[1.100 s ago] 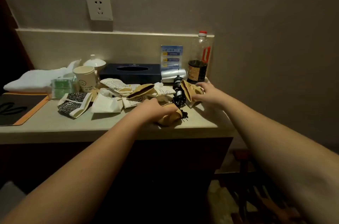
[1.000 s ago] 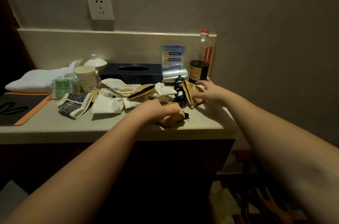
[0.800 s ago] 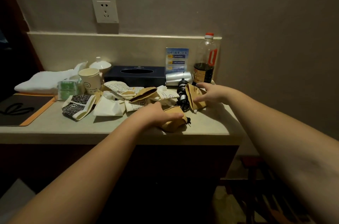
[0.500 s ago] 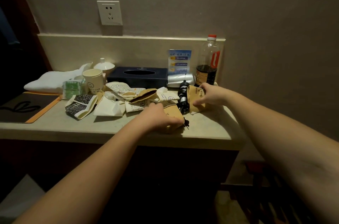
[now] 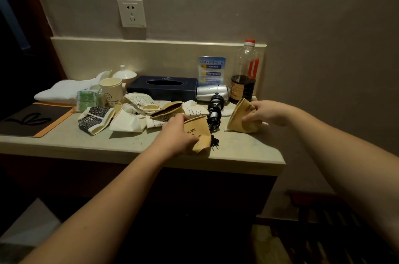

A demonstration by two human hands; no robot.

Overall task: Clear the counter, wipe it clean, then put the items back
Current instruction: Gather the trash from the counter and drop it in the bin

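Observation:
On the beige counter (image 5: 108, 144) lie several crushed paper cups. My left hand (image 5: 177, 134) grips a flattened brown cup printed "HAVE" (image 5: 197, 134) near the front edge. Further right, my right hand (image 5: 262, 111) holds a second crushed brown cup (image 5: 239, 116). Between the two cups lies a black hair dryer cord (image 5: 214, 112) with its plug at the front, leading to the silver hair dryer (image 5: 212, 92). More crushed white and patterned cups (image 5: 129, 116) are heaped to the left of my left hand.
Along the back stand a dark tissue box (image 5: 162, 86), an upright smiley cup (image 5: 111, 90), a white lidded cup (image 5: 124, 73), a blue sign (image 5: 212, 70) and a soy sauce bottle (image 5: 244, 73). A folded towel (image 5: 62, 90), green packets (image 5: 87, 99) and a black-orange mat (image 5: 32, 120) lie left.
My right hand has drawn its brown cup to the right, away from the cord. My left hand has closed round the other brown cup. The camera has shifted right and nearer.

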